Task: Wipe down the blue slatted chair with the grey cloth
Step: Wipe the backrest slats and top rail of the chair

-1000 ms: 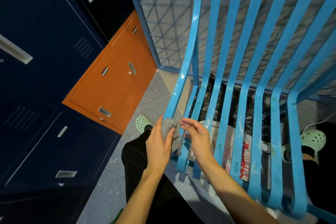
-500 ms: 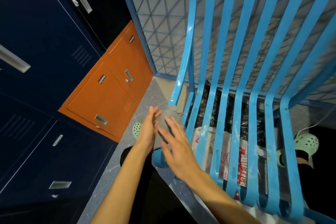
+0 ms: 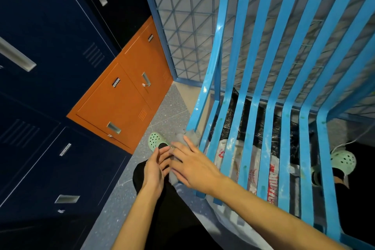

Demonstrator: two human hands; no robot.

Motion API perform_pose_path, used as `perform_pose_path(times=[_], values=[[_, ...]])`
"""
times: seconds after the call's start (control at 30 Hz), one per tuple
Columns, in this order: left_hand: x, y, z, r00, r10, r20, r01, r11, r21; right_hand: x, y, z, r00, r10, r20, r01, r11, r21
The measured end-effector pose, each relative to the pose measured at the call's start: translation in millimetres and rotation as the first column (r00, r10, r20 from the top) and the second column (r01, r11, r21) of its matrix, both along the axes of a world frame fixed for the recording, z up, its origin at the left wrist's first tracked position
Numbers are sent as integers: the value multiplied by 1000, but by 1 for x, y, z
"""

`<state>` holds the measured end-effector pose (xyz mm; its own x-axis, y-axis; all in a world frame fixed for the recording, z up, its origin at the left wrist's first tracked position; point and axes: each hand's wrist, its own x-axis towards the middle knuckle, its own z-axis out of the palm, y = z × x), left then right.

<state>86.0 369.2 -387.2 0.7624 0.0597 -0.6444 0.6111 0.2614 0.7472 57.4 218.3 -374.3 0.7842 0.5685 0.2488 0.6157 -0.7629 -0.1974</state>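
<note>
The blue slatted chair (image 3: 269,91) fills the right half of the view, its back slats rising to a top rail and its seat slats running toward me. The grey cloth (image 3: 189,137) is bunched at the chair's left front corner, mostly hidden by my hands. My left hand (image 3: 155,168) holds the cloth's lower left part from the side, fingers curled. My right hand (image 3: 192,166) lies flat over the cloth with fingers spread, pressing it against the leftmost slat.
Dark blue lockers (image 3: 46,67) and an orange cabinet (image 3: 125,97) line the left. A blue wire-mesh panel (image 3: 182,26) stands behind the chair. Plastic bags (image 3: 253,148) lie under the seat. My green clogs (image 3: 156,140) rest on the speckled floor.
Both hands with the cloth have moved down and toward me along the chair's left edge. The view has tilted up, showing the chair's top rail.
</note>
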Motion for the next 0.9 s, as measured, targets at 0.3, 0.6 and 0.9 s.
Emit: perform_pose_path(times=[0.3,0.6,0.9], values=[[-4,-4,-1,1000,21,-2,-22,999,-44,12,-4,4,944,-273,-184,314,915,252],[-2,-7,5,1000,23,14,-23,1000,8,-4,14,5,925,-323,-199,366,898,244],[-5,-14,17,992,6,126,-4,1000,-15,-35,20,6,842,-348,-411,533,651,540]])
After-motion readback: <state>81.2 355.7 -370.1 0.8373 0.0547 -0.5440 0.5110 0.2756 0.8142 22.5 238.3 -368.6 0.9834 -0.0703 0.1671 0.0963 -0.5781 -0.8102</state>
